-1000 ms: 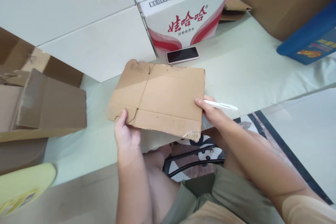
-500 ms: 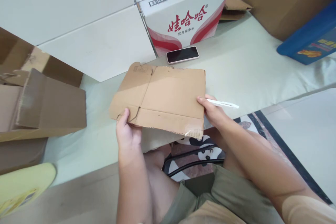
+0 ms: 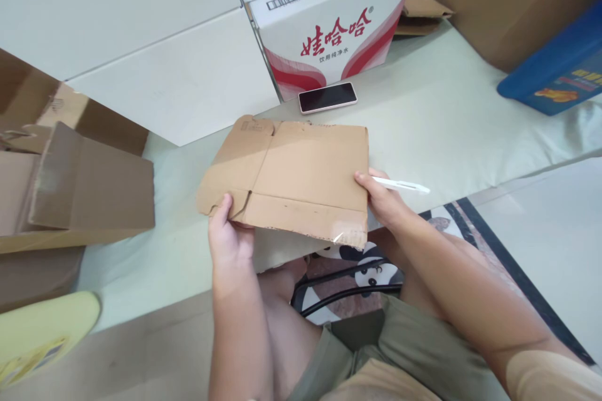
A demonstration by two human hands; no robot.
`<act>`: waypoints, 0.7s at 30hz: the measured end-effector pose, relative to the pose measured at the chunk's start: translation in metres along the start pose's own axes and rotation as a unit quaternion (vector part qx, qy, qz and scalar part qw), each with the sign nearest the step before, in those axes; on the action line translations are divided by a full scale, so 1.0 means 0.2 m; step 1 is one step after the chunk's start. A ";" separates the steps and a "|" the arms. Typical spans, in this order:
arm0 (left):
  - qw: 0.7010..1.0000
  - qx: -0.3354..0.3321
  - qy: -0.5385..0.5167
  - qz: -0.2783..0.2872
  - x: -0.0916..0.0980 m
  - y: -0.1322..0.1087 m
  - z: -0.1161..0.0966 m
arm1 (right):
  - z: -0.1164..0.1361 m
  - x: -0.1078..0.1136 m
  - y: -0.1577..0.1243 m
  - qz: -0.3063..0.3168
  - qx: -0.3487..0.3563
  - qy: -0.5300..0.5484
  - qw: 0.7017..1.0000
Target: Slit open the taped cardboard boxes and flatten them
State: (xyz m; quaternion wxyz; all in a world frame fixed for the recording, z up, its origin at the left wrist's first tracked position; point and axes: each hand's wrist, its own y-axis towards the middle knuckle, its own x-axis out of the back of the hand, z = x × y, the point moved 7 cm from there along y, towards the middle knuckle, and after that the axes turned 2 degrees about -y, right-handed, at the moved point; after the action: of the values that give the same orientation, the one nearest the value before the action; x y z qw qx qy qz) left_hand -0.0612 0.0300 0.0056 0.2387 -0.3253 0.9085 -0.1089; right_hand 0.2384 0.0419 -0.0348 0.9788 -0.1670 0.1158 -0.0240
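I hold a flat brown cardboard piece (image 3: 296, 172) with fold creases over the pale table (image 3: 446, 119). My left hand (image 3: 228, 241) grips its lower left edge, thumb on top. My right hand (image 3: 383, 200) pinches its right edge. A thin white pen-like tool (image 3: 402, 185) also lies in that hand and sticks out to the right. A bit of clear tape shows at the cardboard's torn lower right corner.
A white and red printed carton (image 3: 329, 19) stands behind, with a phone (image 3: 328, 98) lying before it. White boards (image 3: 141, 44) lie at the back left, folded cardboard boxes (image 3: 70, 188) at left, a blue box (image 3: 559, 69) at right, a yellow object (image 3: 42, 332) bottom left.
The cardboard piece has shifted slightly to the right and down in my hands and lies a little flatter. Both hands keep the same grip.
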 end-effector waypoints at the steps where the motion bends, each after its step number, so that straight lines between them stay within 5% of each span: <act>1: 1.000 -0.001 -0.001 0.001 0.00 0.00 0.00 | 0.00 0.00 0.00 -0.002 0.000 -0.001 1.000; 21: 1.000 -0.010 0.020 0.003 0.00 -0.01 -0.01 | -0.02 0.00 0.00 0.009 0.004 -0.001 1.000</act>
State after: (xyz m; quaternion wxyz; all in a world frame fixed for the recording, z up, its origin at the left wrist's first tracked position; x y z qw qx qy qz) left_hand -0.0615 0.0293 0.0081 0.2172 -0.3224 0.9153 -0.1052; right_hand 0.2382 0.0412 -0.0391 0.9798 -0.1620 0.1161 -0.0153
